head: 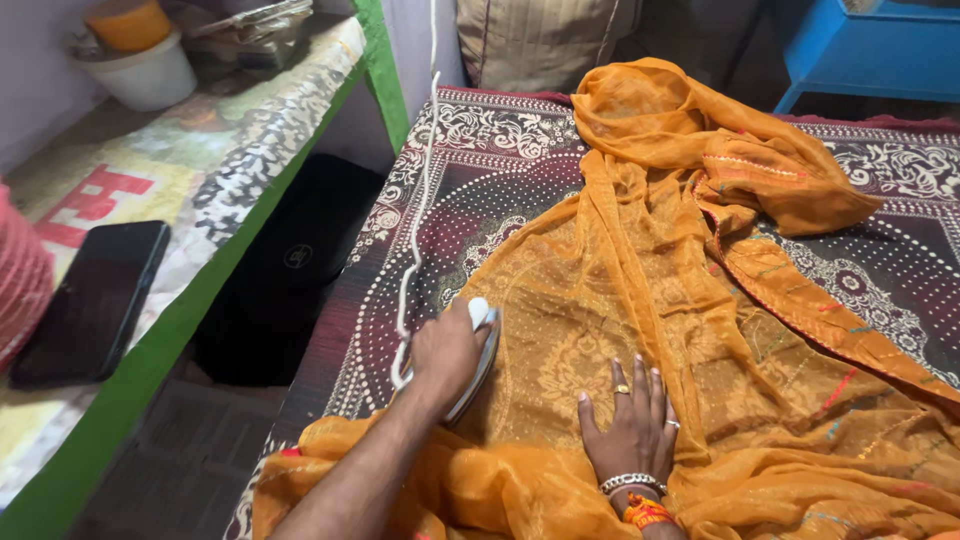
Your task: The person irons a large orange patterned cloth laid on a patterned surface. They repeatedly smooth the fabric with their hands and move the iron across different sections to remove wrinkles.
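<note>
Orange cloth [640,330] near bed edge, left hand [445,350] gripping iron [478,355], right hand [632,425] flat.

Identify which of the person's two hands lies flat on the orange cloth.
The right hand, with rings and bracelets, lies spread flat on the orange cloth; the left hand grips the iron.

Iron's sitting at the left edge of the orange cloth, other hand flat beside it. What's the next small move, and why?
Probably slide the iron rightward across the patterned panel of the orange cloth. The left hand has its grip on the iron at the cloth's left edge, and the right hand presses the cloth flat just beside it. Shift that hand aside first, since it lies in the iron's path.
</note>
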The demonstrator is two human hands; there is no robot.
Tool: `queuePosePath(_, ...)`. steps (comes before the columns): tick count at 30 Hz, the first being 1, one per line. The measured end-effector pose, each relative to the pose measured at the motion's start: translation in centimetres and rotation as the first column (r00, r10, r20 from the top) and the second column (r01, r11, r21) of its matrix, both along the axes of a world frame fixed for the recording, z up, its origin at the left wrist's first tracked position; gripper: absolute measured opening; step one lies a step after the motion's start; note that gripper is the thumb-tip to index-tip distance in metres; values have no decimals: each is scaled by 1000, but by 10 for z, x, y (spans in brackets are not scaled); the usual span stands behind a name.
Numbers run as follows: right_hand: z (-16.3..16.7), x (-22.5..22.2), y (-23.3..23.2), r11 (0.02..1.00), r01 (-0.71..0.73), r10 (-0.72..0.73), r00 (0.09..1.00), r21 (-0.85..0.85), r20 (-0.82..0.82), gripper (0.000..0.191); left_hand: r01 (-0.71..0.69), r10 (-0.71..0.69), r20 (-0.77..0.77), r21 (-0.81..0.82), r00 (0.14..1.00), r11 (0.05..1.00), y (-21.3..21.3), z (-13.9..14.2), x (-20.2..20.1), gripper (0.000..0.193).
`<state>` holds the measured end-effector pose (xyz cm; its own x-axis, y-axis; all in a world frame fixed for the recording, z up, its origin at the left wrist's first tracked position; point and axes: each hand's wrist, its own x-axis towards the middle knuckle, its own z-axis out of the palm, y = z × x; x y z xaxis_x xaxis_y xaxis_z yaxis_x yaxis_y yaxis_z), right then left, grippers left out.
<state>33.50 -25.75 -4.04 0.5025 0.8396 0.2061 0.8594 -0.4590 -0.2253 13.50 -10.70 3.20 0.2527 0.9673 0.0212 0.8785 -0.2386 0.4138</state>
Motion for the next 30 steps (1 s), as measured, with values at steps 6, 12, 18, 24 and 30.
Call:
queuePosePath(6,-8,2,5,998,-9,8,1000,69,7,72,-59,56,46,73,997,996,104,-19,73,45)
queuePosePath(12,-11,4,6,996,-16,14,999,86,31,72,-55,51,49,81,997,995,142,-29,104,43)
queuePosePath(18,-5,-1,3,1000,-11,11,1000,23,26,72,9,-26,150,110,988,994,64,-34,60,37)
queuePosePath(24,16,2,6,993,-115,116,993,-32,37,74,63,-65,18,108,998,992,-22,-23,9,39)
queuePosePath(30,14,3,71,904,-426,427,898,36,-104,79,11,-10,-8,70,1000,997,-24,-13,16,41)
